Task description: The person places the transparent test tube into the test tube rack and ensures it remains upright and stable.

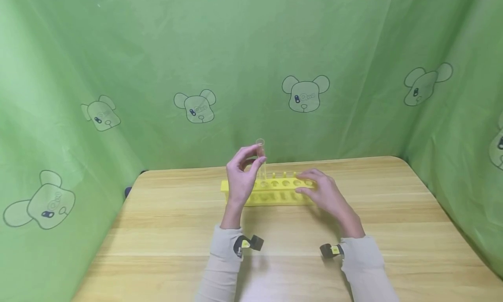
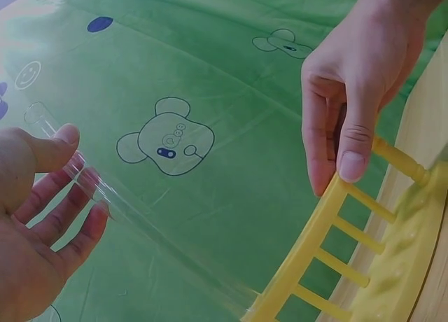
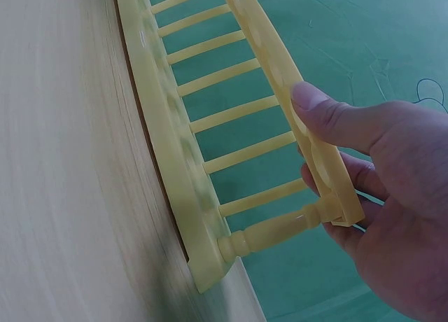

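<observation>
From the head camera, the left hand [image 1: 241, 175] pinched a clear test tube [image 1: 261, 158] upright over the yellow rack [image 1: 271, 192] on the wooden table [image 1: 177, 232]. The left wrist view showed fingertips [image 2: 70, 136] on the tube. The right wrist view showed the right hand [image 3: 392, 196], thumb and fingers clamping the rack's top rail.

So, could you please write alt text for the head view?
The left hand pinches a clear tube upright over a yellow rack on a wooden table, while the right hand grips the rack's right end. Green bear-print cloth hangs behind.
</observation>
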Tool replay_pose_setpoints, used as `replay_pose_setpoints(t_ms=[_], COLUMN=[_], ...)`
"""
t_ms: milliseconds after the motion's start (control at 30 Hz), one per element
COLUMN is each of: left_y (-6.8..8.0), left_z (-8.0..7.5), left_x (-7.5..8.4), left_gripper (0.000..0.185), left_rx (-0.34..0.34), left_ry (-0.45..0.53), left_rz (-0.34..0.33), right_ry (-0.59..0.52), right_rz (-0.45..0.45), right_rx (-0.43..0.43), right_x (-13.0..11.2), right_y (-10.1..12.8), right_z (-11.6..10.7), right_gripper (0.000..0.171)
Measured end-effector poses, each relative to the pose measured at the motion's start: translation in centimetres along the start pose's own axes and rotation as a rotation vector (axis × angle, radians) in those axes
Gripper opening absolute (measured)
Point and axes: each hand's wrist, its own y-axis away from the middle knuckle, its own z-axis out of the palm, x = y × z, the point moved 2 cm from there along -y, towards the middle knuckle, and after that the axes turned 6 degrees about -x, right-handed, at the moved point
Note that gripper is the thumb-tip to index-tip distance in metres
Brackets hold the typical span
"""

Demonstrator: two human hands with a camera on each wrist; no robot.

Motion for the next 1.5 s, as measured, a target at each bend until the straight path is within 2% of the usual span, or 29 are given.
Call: replay_pose_setpoints(t_ms=[633, 1067, 1500], left_y=[0.38, 0.51, 0.54], left_z=[0.13, 0.22, 0.25], left_x=[-0.18, -0.17, -0.52], left_gripper=[0.031, 0.031, 0.03], left_rx=[-0.001, -0.004, -0.008], left_ry=[-0.008, -0.009, -0.009], left_rz=[-0.023, -0.025, -0.001], right_ry=[-0.02, -0.002, -0.005], right_rz=[0.024, 0.008, -0.009], right_rx=[-0.018, -0.012, -0.003], right_x=[-0.04, -0.13, -0.18], right_y=[0.0, 0.03, -0.03], right_z=[0.01, 0.05, -0.05], right_gripper=[0.046, 0.046, 0.045])
